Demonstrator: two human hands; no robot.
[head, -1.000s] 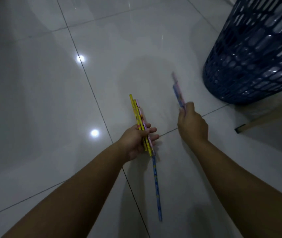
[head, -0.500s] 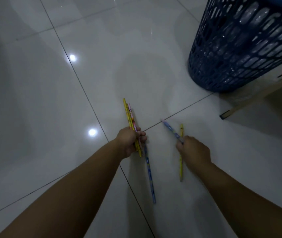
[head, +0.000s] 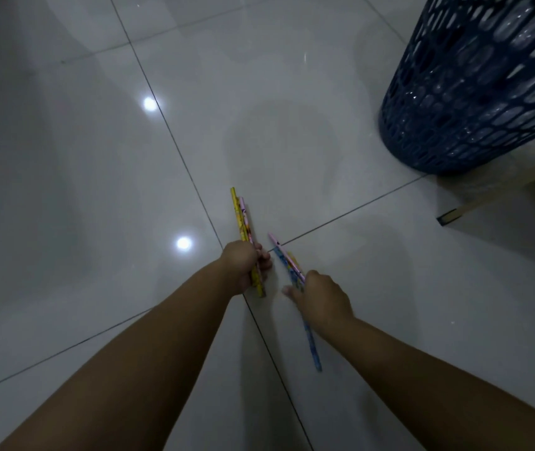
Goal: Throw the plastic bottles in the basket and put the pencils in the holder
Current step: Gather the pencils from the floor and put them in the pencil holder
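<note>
My left hand (head: 246,265) is closed around a yellow pencil (head: 239,219) and a pink pencil (head: 245,212) that point away from me over the tiled floor. Just to its right, my right hand (head: 321,296) grips several more pencils: a pink one (head: 276,244), a yellow one (head: 293,259) and a blue one (head: 312,345) that sticks out below the hand. A dark blue perforated basket (head: 474,92) stands at the upper right, with clear plastic bottles visible through its holes. No pencil holder is in view.
Glossy grey floor tiles (head: 97,190) with dark grout lines fill the view and carry two bright light reflections. A light wooden strip (head: 500,193) lies on the floor right of the basket's base.
My right hand has moved left toward my left hand and has gathered the yellow and blue pencils that lay on the floor. The left hand keeps its two pencils.
</note>
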